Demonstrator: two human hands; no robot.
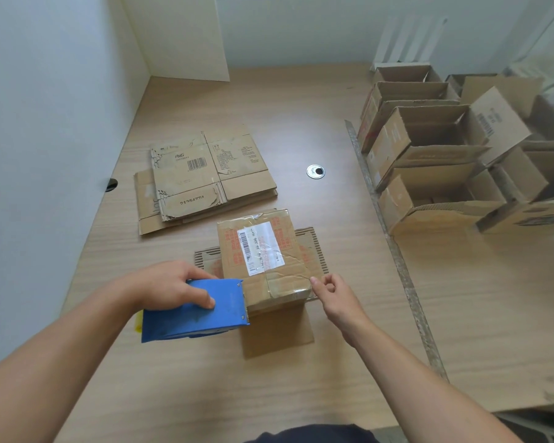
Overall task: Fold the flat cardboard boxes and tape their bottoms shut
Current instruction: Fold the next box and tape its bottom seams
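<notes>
A small folded cardboard box (263, 251) stands upside down on the table, its closed bottom up with a white label and clear tape across it; its top flaps splay flat underneath. My left hand (176, 284) grips a blue tape dispenser (195, 310), whose front edge meets the box's near left corner. My right hand (333, 290) touches the box's near right corner with a fingertip, other fingers loosely curled. A stack of flat cardboard boxes (202, 177) lies further back on the left.
Several assembled open boxes (435, 161) crowd the right side beyond a metal strip (394, 247) across the table. A round cable grommet (316, 171) sits mid-table. White walls close the left and back; a white panel (186, 36) leans in the corner.
</notes>
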